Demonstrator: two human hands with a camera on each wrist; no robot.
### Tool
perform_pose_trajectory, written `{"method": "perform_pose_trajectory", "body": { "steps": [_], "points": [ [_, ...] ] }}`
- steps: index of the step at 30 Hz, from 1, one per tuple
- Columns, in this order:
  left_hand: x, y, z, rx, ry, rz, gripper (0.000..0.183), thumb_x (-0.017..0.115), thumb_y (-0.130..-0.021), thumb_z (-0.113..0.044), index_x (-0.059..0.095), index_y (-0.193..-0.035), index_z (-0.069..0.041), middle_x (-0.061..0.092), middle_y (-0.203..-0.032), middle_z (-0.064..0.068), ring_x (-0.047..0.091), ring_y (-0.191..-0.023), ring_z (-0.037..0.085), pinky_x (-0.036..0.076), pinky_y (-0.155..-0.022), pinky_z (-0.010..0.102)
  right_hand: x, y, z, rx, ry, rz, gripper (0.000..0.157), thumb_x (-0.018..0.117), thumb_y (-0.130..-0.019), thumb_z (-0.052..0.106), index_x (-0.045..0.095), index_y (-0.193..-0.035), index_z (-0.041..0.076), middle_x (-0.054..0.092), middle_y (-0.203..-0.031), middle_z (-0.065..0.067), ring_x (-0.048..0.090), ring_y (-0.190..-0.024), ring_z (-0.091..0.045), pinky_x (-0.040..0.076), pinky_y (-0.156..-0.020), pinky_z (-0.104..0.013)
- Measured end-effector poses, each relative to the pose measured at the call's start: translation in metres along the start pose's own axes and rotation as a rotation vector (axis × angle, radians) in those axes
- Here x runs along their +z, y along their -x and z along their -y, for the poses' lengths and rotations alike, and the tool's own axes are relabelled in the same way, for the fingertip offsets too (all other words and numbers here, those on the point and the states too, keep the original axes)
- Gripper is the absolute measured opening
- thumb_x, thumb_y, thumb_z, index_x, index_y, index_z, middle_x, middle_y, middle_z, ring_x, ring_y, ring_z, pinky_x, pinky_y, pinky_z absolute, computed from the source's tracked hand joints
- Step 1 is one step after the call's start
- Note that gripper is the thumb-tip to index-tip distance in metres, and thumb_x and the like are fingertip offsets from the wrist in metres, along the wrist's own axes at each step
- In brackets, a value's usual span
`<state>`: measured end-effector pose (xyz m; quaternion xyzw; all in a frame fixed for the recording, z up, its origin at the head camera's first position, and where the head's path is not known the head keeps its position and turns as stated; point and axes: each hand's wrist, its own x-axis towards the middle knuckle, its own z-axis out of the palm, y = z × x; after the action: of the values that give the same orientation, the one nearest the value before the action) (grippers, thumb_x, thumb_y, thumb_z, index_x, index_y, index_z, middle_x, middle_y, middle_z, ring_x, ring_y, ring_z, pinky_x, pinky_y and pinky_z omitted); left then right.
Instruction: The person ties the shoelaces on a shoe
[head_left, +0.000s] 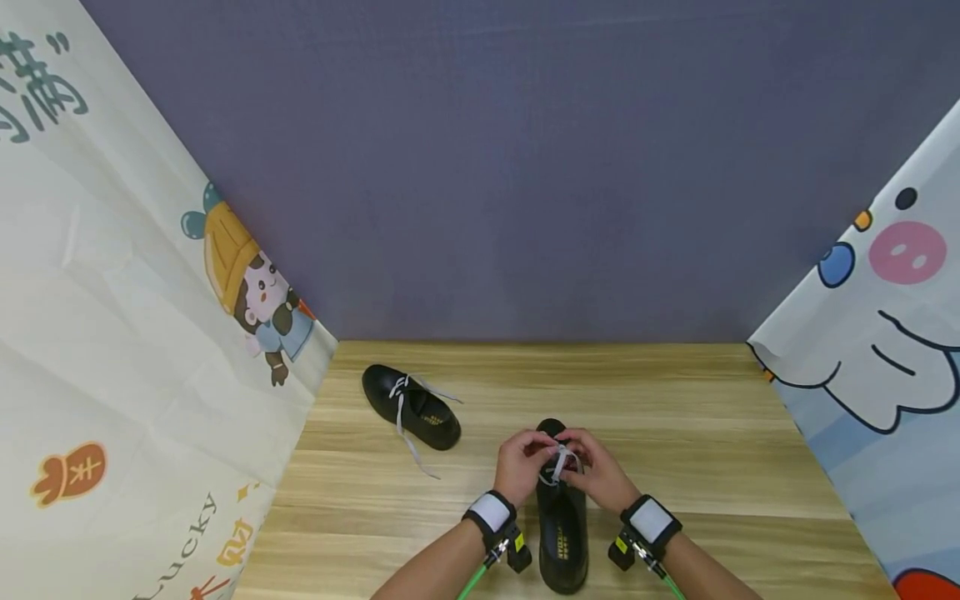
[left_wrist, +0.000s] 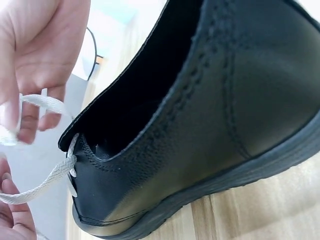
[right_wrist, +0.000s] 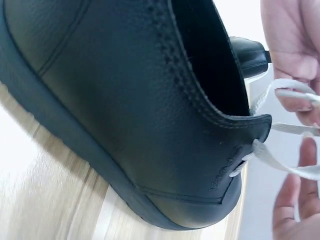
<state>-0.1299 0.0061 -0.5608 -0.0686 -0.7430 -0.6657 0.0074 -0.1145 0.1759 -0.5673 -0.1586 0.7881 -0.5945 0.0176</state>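
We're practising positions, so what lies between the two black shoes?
The head view shows the person's left hand and a stretch of wooden surface between them.

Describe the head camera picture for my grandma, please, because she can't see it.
A person's bare left hand and right hand pinch the whitish, flat fabric laces of a black, smooth, low-cut shoe on a light brown wood-grain surface. Another black lace-up shoe, its pale laces spread loose, sits farther away to the left.
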Motion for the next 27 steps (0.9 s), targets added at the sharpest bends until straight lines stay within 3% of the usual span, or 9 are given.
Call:
{"method": "perform_pose_trajectory", "body": {
  "steps": [6, 14, 19, 22, 25, 27],
  "points": [
    [-0.001, 0.000, 0.007, -0.011, 0.032, 0.022, 0.008, 0.074, -0.087, 0.001, 0.075, -0.095, -0.001, 0.071, -0.093, 0.013, 0.063, -0.078, 0.009, 0.051, -0.071, 0.020, 0.005, -0.001, 0.002, 0.022, 0.059, -0.134, 0.030, 0.073, -0.082, -0.010, 0.061, -0.105, 0.005, 0.065, -0.099, -0.009, 0.059, -0.088, -0.013, 0.048, -0.077, -0.031],
    [-0.005, 0.004, 0.007, -0.022, -0.007, 0.025, 0.008, 0.075, -0.089, -0.004, 0.076, -0.096, -0.002, 0.072, -0.095, 0.010, 0.064, -0.082, 0.008, 0.053, -0.074, 0.023, 0.008, 0.002, 0.001, 0.019, 0.116, -0.203, 0.005, 0.070, -0.093, 0.006, 0.069, -0.097, 0.008, 0.067, -0.096, -0.005, 0.060, -0.086, -0.007, 0.051, -0.076, -0.026],
    [-0.013, 0.005, 0.010, -0.044, -0.048, -0.001, 0.010, 0.077, -0.089, -0.012, 0.078, -0.097, -0.006, 0.073, -0.096, 0.004, 0.065, -0.085, 0.007, 0.053, -0.077, 0.023, 0.004, 0.007, 0.003, -0.059, 0.126, -0.248, 0.008, 0.067, -0.092, -0.004, 0.068, -0.095, 0.003, 0.063, -0.101, -0.013, 0.057, -0.093, -0.009, 0.051, -0.072, -0.025],
    [-0.022, 0.005, 0.014, -0.040, -0.077, -0.002, 0.011, 0.077, -0.089, -0.013, 0.078, -0.097, -0.006, 0.074, -0.096, 0.004, 0.066, -0.085, 0.008, 0.053, -0.077, 0.023, -0.002, 0.011, 0.015, -0.037, 0.112, -0.271, 0.008, 0.064, -0.091, -0.010, 0.064, -0.093, -0.003, 0.061, -0.100, -0.020, 0.057, -0.093, -0.009, 0.051, -0.071, -0.024],
    [-0.034, 0.006, 0.020, -0.033, -0.101, 0.004, 0.010, 0.076, -0.089, -0.011, 0.077, -0.096, -0.005, 0.074, -0.095, 0.005, 0.067, -0.084, 0.010, 0.053, -0.077, 0.023, -0.012, 0.018, 0.018, 0.012, 0.109, -0.292, 0.005, 0.063, -0.093, -0.009, 0.063, -0.092, -0.004, 0.061, -0.099, -0.018, 0.056, -0.090, -0.005, 0.051, -0.070, -0.022],
    [-0.043, 0.007, 0.025, -0.023, -0.126, 0.010, 0.010, 0.077, -0.088, -0.010, 0.077, -0.096, -0.004, 0.074, -0.093, 0.005, 0.067, -0.083, 0.011, 0.053, -0.076, 0.023, -0.019, 0.022, 0.011, 0.028, 0.110, -0.311, 0.004, 0.062, -0.094, -0.009, 0.062, -0.092, -0.006, 0.062, -0.100, -0.017, 0.056, -0.089, -0.003, 0.052, -0.069, -0.022]
  ]
}}
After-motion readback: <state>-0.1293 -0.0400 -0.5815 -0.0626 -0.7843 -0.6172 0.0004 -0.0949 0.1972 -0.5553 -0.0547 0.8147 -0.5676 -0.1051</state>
